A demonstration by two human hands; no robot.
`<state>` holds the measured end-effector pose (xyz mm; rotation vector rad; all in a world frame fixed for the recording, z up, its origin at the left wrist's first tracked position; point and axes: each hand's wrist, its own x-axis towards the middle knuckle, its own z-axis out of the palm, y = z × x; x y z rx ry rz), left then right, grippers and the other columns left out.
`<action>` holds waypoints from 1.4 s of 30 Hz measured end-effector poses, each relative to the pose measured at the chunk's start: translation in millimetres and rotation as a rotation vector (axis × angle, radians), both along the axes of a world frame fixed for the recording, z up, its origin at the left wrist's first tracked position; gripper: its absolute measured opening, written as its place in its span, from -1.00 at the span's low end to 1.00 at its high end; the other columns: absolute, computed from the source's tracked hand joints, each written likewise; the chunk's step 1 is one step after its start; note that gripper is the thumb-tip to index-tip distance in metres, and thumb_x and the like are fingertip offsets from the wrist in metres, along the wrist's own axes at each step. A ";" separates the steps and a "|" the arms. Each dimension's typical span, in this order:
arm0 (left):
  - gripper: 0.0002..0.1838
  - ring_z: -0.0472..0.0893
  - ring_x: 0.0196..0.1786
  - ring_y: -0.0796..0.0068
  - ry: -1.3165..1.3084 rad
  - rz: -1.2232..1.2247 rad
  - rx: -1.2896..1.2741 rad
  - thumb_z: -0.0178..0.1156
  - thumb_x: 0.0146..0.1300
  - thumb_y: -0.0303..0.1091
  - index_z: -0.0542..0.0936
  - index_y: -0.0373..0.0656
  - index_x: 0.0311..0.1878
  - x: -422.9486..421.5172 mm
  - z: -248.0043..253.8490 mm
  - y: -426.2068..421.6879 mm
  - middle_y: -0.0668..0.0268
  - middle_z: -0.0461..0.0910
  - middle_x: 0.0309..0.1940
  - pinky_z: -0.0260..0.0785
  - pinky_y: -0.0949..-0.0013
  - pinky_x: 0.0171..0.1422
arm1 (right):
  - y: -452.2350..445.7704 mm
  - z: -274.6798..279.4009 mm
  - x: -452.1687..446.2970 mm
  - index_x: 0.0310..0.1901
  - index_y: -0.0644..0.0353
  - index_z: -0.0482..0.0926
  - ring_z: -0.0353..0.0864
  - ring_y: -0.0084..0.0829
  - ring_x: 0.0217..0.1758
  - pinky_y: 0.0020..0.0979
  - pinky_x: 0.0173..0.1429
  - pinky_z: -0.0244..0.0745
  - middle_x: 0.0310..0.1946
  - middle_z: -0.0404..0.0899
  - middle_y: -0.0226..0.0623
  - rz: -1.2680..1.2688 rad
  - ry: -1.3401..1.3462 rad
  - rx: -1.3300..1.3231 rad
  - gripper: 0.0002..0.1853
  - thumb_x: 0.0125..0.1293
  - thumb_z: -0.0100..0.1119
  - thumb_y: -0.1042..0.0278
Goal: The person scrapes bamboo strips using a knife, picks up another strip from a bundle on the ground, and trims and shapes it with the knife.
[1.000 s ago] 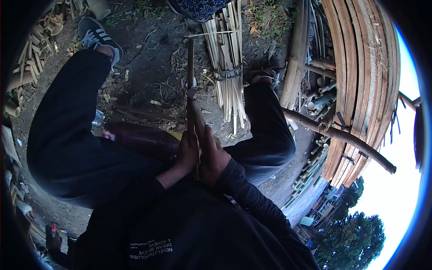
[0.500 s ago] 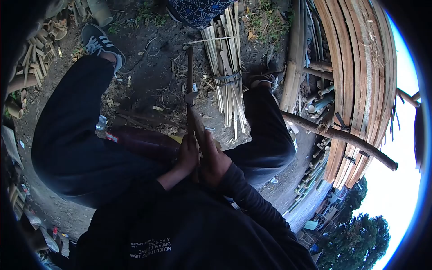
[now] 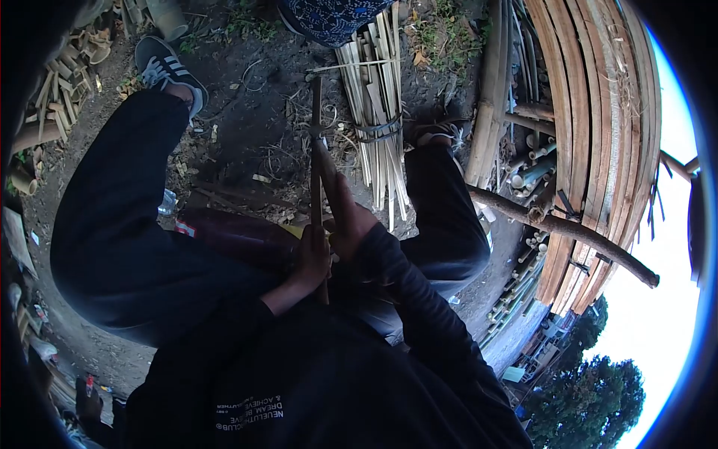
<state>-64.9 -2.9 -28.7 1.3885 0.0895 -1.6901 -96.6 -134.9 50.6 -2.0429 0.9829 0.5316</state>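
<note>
My left hand is closed around a long, narrow bamboo strip that points away from my body. My right hand, just to the right, grips what looks like a knife with a broad brownish blade. Its far end lies against the strip, some way beyond my left hand; the handle is hidden in my fingers. Beneath my hands, a dark red rounded object lies between my legs. A tied bundle of thin bamboo strips rests on the ground ahead.
Long curved wooden slats are stacked at the right, with a thick pole jutting out below. Bamboo poles lie beside my foot. Bamboo offcuts are heaped at the left. A patterned blue cloth shows at the top.
My right hand has pushed forward, carrying the knife farther along the strip, away from my body. My left hand stays almost in place on the strip.
</note>
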 end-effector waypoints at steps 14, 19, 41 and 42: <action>-0.61 0.38 -0.75 0.53 -0.055 0.055 -0.098 -0.28 0.48 0.04 0.28 -0.12 -0.10 5.4 9.3 0.1 0.35 0.32 -0.62 0.26 0.44 -0.71 | -13.5 -26.7 -2.1 0.45 0.19 -0.40 0.57 0.20 -0.02 -0.16 -0.01 0.52 -0.05 0.50 0.35 -0.019 -0.144 -0.019 0.19 -0.05 0.34 0.43; -0.67 0.33 -0.75 0.59 0.096 0.133 -0.038 -0.23 0.47 0.06 0.26 -0.02 -0.15 0.5 5.4 0.7 0.42 0.28 -0.65 0.20 0.48 -0.73 | -21.2 -14.6 2.3 0.45 0.23 -0.33 0.53 0.19 0.07 -0.16 0.05 0.50 0.11 0.40 0.32 -0.091 0.008 0.073 0.16 0.00 0.39 0.32; -0.69 0.24 -0.77 0.60 0.157 0.237 0.104 -0.21 0.47 0.07 0.26 0.04 -0.20 7.6 1.3 -1.6 0.45 0.22 -0.65 0.10 0.49 -0.74 | -17.1 -56.8 2.1 0.47 0.10 -0.31 0.59 0.18 -0.06 -0.14 -0.07 0.53 -0.13 0.54 0.32 0.014 -0.087 0.062 0.08 -0.01 0.22 0.46; -0.69 0.24 -0.77 0.60 0.155 0.236 0.107 -0.21 0.47 0.07 0.26 0.04 -0.20 8.5 0.1 -0.6 0.45 0.22 -0.65 0.10 0.49 -0.74 | -17.8 -59.3 4.6 0.47 0.10 -0.31 0.59 0.18 -0.06 -0.14 -0.07 0.53 -0.13 0.54 0.32 0.013 -0.089 0.065 0.08 -0.01 0.22 0.46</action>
